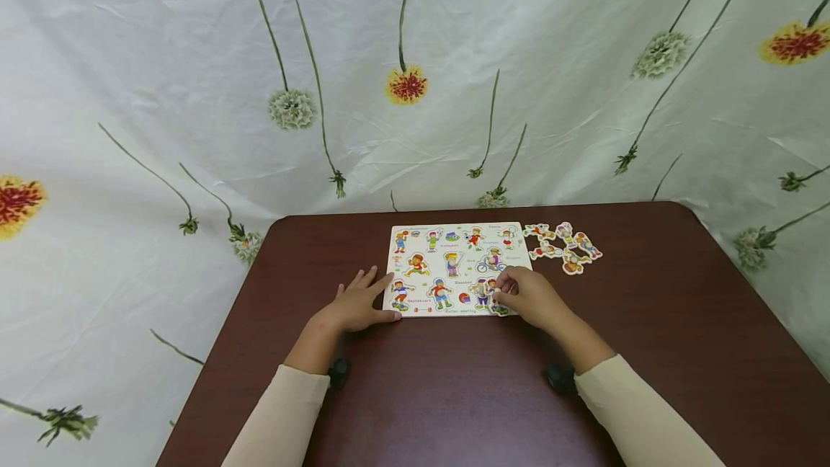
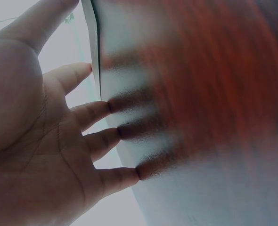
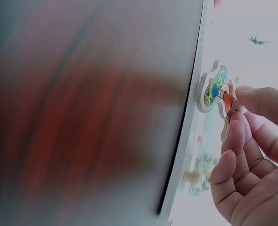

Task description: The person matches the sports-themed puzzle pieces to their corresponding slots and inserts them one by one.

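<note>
A white puzzle board (image 1: 421,310) printed with sports figures lies flat on the table. My left hand (image 1: 359,303) is spread at its left edge, fingers straight; the left wrist view shows the palm of that hand (image 2: 44,132) with fingertips touching the tabletop. Over the board's lower right corner, my right hand (image 1: 533,299) pinches a puzzle piece (image 1: 498,308) between thumb and fingers. In the right wrist view this puzzle piece (image 3: 216,92) has a green and blue base and a white rim, tilted beside the board edge (image 3: 188,122). Its upper part is hidden by the fingers.
Several loose puzzle pieces (image 1: 573,262) lie in a cluster just right of the board. The dark brown table (image 1: 454,388) ends at a flower-printed cloth (image 1: 441,150) hanging behind it. A dark band (image 1: 559,378) sits under each wrist.
</note>
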Motion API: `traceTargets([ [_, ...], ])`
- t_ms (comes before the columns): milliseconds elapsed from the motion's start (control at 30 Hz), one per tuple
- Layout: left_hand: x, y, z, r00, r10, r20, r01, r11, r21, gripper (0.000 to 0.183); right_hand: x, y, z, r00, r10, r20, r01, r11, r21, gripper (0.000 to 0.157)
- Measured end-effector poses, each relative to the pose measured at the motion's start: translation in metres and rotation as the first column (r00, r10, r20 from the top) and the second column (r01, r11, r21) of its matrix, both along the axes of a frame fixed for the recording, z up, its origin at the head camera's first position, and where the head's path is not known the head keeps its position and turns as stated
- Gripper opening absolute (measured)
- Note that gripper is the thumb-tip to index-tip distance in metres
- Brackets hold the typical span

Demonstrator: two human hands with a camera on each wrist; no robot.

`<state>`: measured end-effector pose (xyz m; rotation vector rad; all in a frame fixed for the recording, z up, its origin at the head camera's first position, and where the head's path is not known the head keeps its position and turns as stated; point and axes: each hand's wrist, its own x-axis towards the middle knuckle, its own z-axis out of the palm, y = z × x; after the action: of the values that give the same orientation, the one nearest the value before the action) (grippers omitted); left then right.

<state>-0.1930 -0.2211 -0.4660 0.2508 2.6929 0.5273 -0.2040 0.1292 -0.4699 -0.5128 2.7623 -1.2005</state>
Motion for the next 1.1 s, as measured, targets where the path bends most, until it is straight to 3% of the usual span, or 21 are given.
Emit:
traceTargets([
  [267,0.0,-0.003,-0.002,1.0,0.002,0.002,-0.002,1.0,0.004,0.089,-0.002,-0.04,0.0,0.999,0.013,0.031,-0.013,1.0,-0.001,0.013],
  [533,-0.001,-0.003,-0.001,1.0,0.01,0.002,-0.01,1.0,0.006,0.089,-0.008,-0.081,0.005,1.0,0.03,-0.004,-0.03,1.0,-0.001,0.015],
  [1100,0.0,-0.002,0.001,1.0,-0.008,-0.013,0.008,1.0,-0.002,0.088,-0.023,-0.147,0.012,0.994,0.105,-0.014,-0.103,0.989,0.108,0.017],
])
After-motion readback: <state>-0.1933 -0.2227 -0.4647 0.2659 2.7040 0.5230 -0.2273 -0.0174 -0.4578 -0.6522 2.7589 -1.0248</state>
